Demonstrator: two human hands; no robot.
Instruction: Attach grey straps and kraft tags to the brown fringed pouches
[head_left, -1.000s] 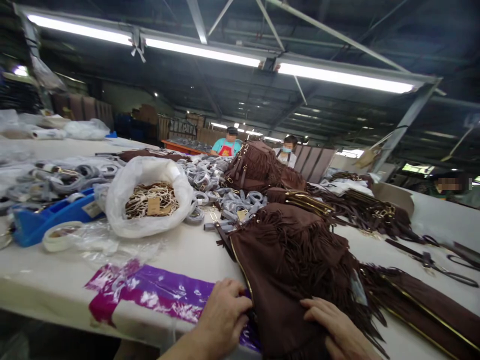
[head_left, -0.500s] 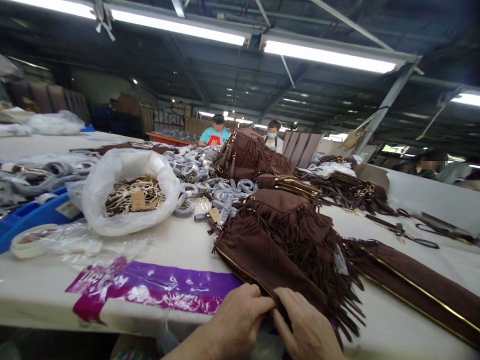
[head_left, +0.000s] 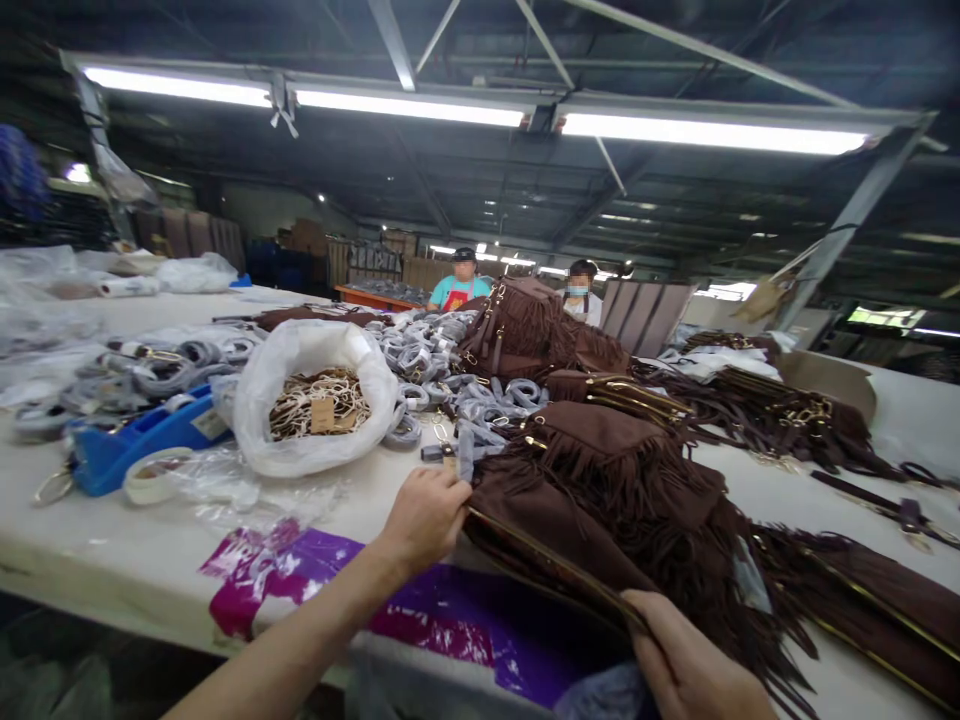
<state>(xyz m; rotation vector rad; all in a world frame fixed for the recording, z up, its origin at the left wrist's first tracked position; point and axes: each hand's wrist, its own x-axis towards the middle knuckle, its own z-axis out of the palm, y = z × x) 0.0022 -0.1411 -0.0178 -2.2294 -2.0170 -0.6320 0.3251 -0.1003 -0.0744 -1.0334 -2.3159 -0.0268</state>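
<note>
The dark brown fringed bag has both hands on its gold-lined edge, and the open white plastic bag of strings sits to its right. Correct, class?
Not quite: the head view shows the white plastic bag left of the brown bag. The rest stands.

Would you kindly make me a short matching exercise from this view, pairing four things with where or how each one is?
1. Left hand
2. White plastic bag
3. Right hand
4. Purple plastic strip

A. Lies along the table's near edge
B. Grips the brown fringed bag's edge, on the part farther from the white plastic bag
C. Grips that edge on the part nearer the white plastic bag
D. Stands open, with cords and a cardboard tag inside

Pairs: 1-C, 2-D, 3-B, 4-A
</note>
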